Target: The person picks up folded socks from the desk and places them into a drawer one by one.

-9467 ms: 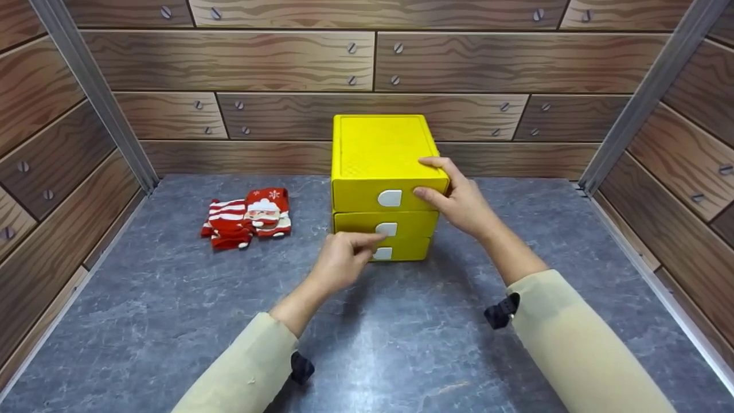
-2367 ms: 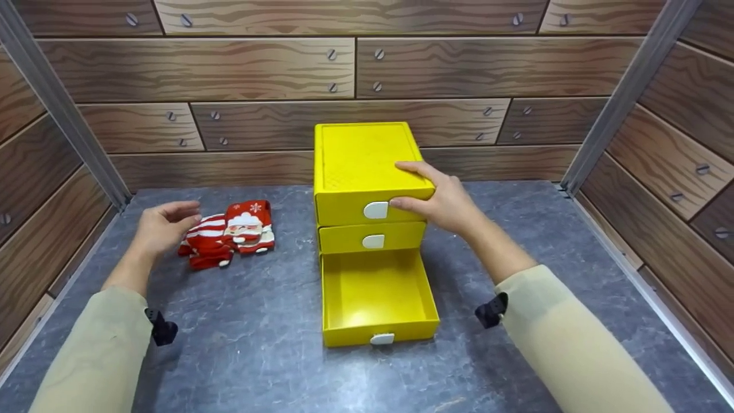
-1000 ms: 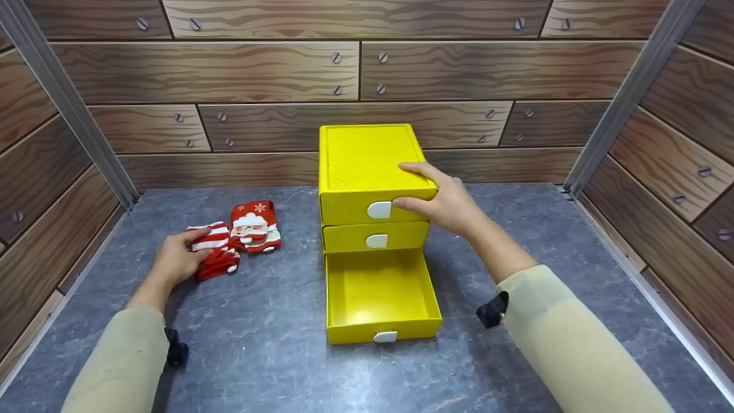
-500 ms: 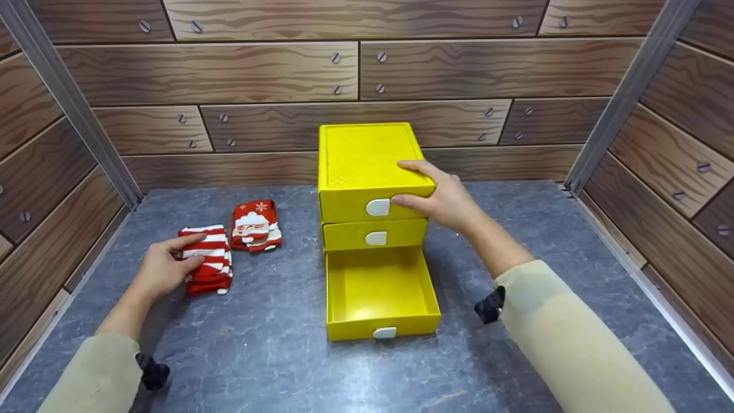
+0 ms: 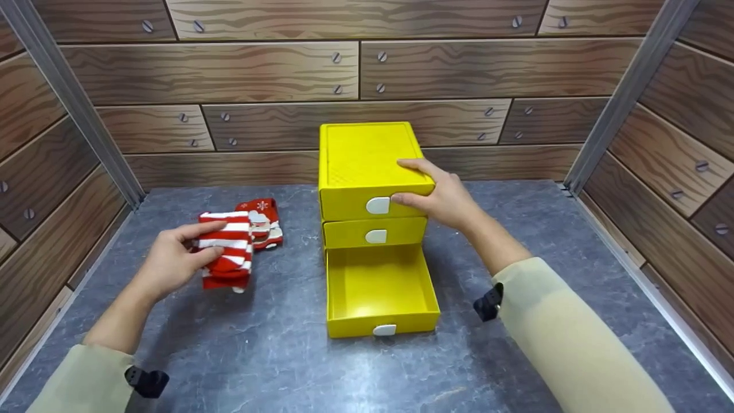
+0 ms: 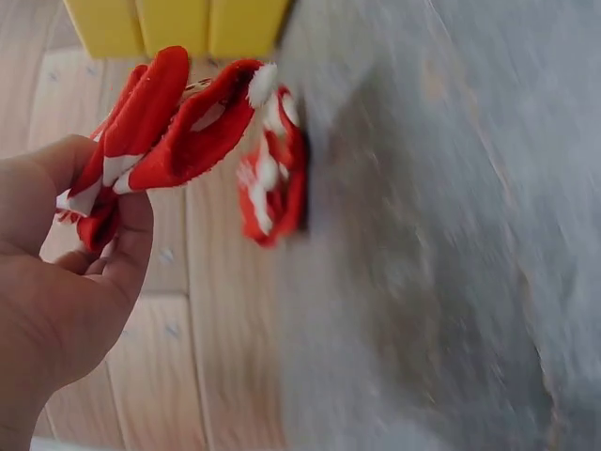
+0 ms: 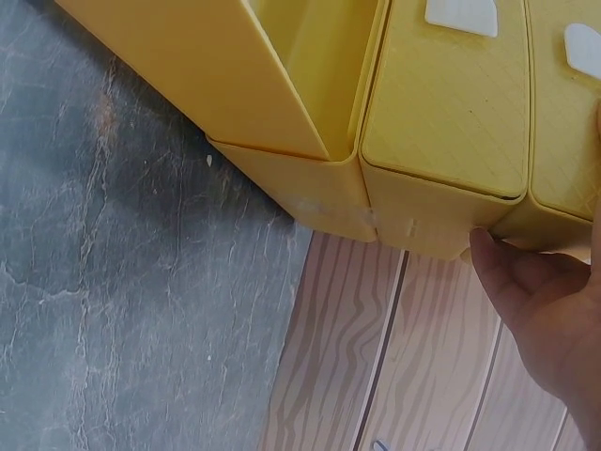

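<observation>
My left hand point(image 5: 172, 261) pinches a folded red-and-white striped Christmas sock point(image 5: 229, 246) between thumb and fingers. In the left wrist view the sock point(image 6: 178, 132) hangs in soft folds, a white pompom at one end, raised off the tabletop. Behind it lies a second folded red sock point(image 5: 266, 221) with a Santa picture, partly covered in the head view. My right hand point(image 5: 450, 198) grips the upper right front corner of a yellow drawer unit point(image 5: 373, 155), thumb on its front and a finger over its top. The bottom drawer point(image 5: 383, 327) is pulled out with nothing inside.
Two upper drawers with white tabs point(image 5: 377, 236) are closed above the pulled-out one. The unit stands on a grey marbled tabletop point(image 5: 275, 361). Wood-patterned walls point(image 5: 269, 69) with metal corner strips point(image 5: 619, 92) enclose the back and both sides.
The left hand went from the drawer unit to the socks, drew the striped one away from the other and lifted it rightward. The bottom drawer came out earlier. The right hand keeps its hold.
</observation>
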`<state>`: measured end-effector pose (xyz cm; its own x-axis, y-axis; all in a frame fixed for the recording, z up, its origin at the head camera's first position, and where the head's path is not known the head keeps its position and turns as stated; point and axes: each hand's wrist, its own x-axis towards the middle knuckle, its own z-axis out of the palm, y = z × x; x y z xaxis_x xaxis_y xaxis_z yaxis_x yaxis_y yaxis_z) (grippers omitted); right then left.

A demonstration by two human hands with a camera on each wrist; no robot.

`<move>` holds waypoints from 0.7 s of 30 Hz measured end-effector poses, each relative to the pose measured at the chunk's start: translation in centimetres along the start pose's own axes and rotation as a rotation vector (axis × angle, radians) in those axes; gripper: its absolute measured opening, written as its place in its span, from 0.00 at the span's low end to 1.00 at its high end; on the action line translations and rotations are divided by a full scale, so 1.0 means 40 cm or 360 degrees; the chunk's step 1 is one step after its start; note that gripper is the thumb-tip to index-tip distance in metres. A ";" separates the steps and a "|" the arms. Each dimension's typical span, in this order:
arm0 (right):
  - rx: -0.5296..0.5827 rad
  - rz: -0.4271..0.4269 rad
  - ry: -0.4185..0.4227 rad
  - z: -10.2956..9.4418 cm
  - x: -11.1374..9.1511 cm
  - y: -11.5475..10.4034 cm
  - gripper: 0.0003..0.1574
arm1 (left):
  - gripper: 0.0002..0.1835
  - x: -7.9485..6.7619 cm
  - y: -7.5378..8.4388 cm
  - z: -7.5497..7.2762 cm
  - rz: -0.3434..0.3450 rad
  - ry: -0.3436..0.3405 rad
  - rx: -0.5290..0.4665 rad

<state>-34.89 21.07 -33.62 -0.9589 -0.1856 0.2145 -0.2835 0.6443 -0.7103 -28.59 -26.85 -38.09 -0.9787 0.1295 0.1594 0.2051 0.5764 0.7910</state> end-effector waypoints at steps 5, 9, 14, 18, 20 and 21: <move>0.0008 0.0004 0.0000 0.000 0.001 0.001 0.47 | 0.23 -0.008 0.065 0.037 0.0116 -0.0025 -0.0141; 0.0011 -0.0002 -0.0007 0.001 0.002 0.001 0.47 | 0.23 -0.018 0.116 0.075 0.0195 -0.0071 -0.0273; 0.0024 -0.0013 -0.0024 0.002 0.003 0.002 0.48 | 0.22 -0.028 0.176 0.126 0.0193 -0.0126 -0.0373; 0.0031 -0.0019 -0.0025 0.002 0.002 0.002 0.48 | 0.22 -0.030 0.212 0.174 0.0225 -0.0137 -0.0426; 0.0028 -0.0020 -0.0019 0.002 0.001 0.002 0.47 | 0.22 -0.033 0.228 0.199 0.0252 -0.0151 -0.0464; 0.0029 -0.0019 -0.0018 0.002 0.001 0.002 0.47 | 0.22 -0.035 0.238 0.211 0.0257 -0.0162 -0.0473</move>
<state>-34.93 21.07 -33.71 -0.9555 -0.2014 0.2153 -0.2947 0.6286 -0.7197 -25.18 -14.73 -35.79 -0.9248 0.2881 0.2485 0.3304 0.2841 0.9001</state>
